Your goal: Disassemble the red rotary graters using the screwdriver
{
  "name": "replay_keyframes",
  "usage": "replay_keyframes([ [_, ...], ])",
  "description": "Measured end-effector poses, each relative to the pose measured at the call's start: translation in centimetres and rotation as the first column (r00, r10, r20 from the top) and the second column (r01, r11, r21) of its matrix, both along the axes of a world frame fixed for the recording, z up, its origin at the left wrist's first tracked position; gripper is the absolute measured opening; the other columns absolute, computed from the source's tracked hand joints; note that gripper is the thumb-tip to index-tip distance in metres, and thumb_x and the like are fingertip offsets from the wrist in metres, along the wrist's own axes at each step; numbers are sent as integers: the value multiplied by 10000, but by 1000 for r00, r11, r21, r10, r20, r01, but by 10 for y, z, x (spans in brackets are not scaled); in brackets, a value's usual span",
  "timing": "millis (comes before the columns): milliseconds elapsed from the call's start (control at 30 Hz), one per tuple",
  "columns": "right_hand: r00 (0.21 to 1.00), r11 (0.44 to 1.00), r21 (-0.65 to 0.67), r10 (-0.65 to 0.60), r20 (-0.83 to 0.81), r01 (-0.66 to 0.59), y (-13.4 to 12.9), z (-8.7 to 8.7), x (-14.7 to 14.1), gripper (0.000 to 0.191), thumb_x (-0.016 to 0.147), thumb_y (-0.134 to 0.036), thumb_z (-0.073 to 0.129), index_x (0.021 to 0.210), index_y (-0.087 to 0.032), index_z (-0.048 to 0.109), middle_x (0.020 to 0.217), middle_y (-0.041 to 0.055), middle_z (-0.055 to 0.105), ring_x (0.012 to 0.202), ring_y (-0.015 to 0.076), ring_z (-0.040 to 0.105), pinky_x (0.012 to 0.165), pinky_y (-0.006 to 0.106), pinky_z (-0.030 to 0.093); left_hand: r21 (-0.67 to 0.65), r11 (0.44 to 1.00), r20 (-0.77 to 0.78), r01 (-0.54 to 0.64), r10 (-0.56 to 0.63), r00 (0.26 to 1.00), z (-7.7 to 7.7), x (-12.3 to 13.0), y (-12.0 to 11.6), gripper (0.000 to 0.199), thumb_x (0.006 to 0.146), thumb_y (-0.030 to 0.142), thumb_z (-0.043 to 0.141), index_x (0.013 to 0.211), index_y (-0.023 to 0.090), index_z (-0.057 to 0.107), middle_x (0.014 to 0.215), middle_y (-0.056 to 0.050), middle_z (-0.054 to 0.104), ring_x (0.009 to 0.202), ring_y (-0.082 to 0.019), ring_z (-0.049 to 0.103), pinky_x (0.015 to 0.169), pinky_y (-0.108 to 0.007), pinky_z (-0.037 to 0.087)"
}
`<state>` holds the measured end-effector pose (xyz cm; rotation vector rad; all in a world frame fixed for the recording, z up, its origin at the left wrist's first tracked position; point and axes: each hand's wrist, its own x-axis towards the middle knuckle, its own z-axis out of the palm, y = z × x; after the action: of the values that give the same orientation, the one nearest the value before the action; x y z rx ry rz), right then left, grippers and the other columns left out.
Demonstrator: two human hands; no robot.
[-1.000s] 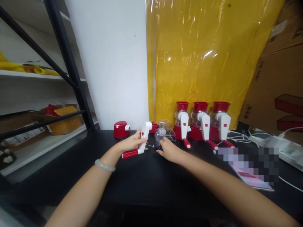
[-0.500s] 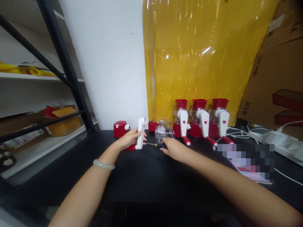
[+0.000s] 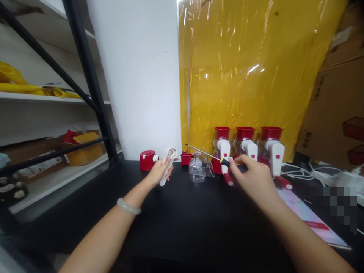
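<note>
Left hand (image 3: 159, 173) wrapped round white crank (image 3: 167, 169), ring end toward one o'clock. Right hand (image 3: 253, 178) closed on screwdriver (image 3: 224, 162), tip toward ten o'clock; best steady crank, keep tip off left hand. Clear housing (image 3: 198, 170) at three o'clock from crank.

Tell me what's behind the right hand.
Behind the right hand stands the middle grinder of three. Its red hopper and the upper part of its white crank show above the hand. The crank's lower end is covered and cannot be seen.
</note>
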<state>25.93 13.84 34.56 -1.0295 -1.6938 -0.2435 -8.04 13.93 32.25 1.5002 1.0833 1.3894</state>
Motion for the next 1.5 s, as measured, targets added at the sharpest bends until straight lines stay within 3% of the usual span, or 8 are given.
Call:
replay_keyframes([
  [167, 997, 987, 142, 75, -8, -73, 5, -13, 4, 265, 928, -422, 628, 753, -231, 685, 706, 9, 728, 584, 154, 658, 610, 270, 466, 88, 988, 10, -127, 126, 992, -12, 2, 7, 726, 760, 786, 694, 1046, 120, 651, 601, 55, 525, 413, -87, 471, 391, -234, 465],
  [333, 994, 987, 120, 108, 26, -110, 11, -21, -1, 283, 936, -429, 605, 769, -223, 703, 710, 21, 730, 603, 156, 666, 623, 271, 484, 124, 970, -1, -208, 209, 978, -19, 2, 9, 571, 799, 709, 717, 878, 152, 618, 574, 46, 540, 405, -91, 491, 396, -232, 461],
  [533, 989, 985, 107, 131, 72, -138, 13, -31, -7, 280, 946, -419, 604, 779, -217, 703, 722, 12, 734, 640, 155, 692, 633, 263, 487, 168, 952, -59, -255, 268, 962, -22, 4, 9, 605, 773, 769, 692, 717, 189, 531, 554, 30, 548, 392, -94, 500, 388, -233, 463],
  [1100, 990, 976, 170, 126, 64, -135, 15, -33, -5, 270, 943, -400, 616, 762, -215, 695, 722, 22, 742, 627, 156, 694, 618, 255, 500, 206, 946, -81, -250, 272, 959, -26, 2, 10, 552, 810, 719, 696, 782, 184, 560, 586, 27, 562, 405, -96, 512, 395, -228, 444],
  [1500, 989, 983, 113, 142, 52, -147, 15, -31, -3, 271, 928, -422, 623, 757, -223, 691, 640, -2, 705, 565, 149, 662, 583, 260, 469, 242, 936, -161, -256, 299, 940, -28, 3, 9, 581, 833, 762, 626, 786, 190, 541, 606, 24, 563, 417, -103, 523, 408, -239, 456],
])
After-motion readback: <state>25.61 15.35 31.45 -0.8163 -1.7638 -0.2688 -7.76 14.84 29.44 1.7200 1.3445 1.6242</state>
